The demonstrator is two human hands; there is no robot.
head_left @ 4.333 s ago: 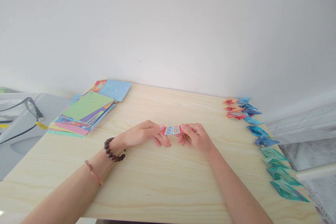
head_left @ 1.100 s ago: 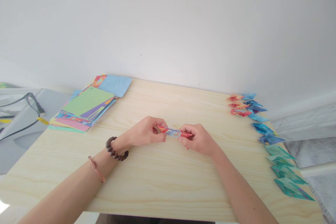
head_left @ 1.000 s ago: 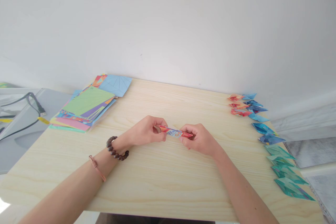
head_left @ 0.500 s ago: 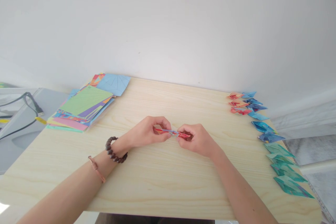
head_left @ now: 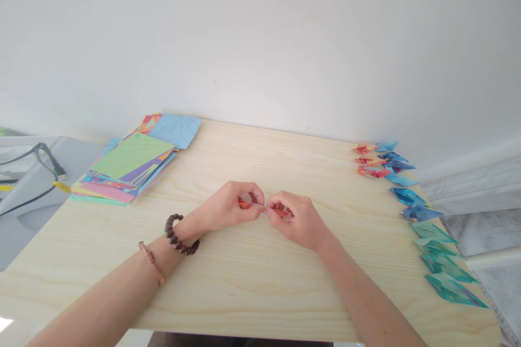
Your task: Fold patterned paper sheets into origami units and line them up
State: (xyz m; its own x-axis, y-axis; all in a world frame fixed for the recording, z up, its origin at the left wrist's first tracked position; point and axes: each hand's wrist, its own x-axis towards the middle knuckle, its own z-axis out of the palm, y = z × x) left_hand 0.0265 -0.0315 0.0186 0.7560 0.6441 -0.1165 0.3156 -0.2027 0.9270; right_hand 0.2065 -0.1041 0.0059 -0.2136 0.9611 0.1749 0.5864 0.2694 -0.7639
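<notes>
1. I see my left hand (head_left: 230, 207) and right hand (head_left: 295, 219) meeting low over the middle of the wooden bench (head_left: 252, 282), knuckles almost touching.
2. Between them sits a small folded paper piece (head_left: 260, 206), red-orange with a bit of blue, seen nearly edge-on as a thin strip.
3. My left fingers (head_left: 254, 195) are curled together and clamped on the strip's left end; the thumb sits under it.
4. My right fingers (head_left: 280, 203) are pinched shut on its right end, hiding most of that half.
5. Whether the paper touches the bench, I cannot tell; it lies just above or on the wood right beneath my fingertips.
6. A dark beaded bracelet (head_left: 179, 236) and a thin cord band (head_left: 151, 263) ring my left wrist, behind the fingers.
7. Well off to the left of my left fingers lies a stack of coloured paper sheets (head_left: 130, 165), green on top.
8. Well off to the right of my right fingers, a row of folded paper shapes (head_left: 419, 222) runs along the bench edge: red and blue ones farther away, teal ones nearer to me.
</notes>
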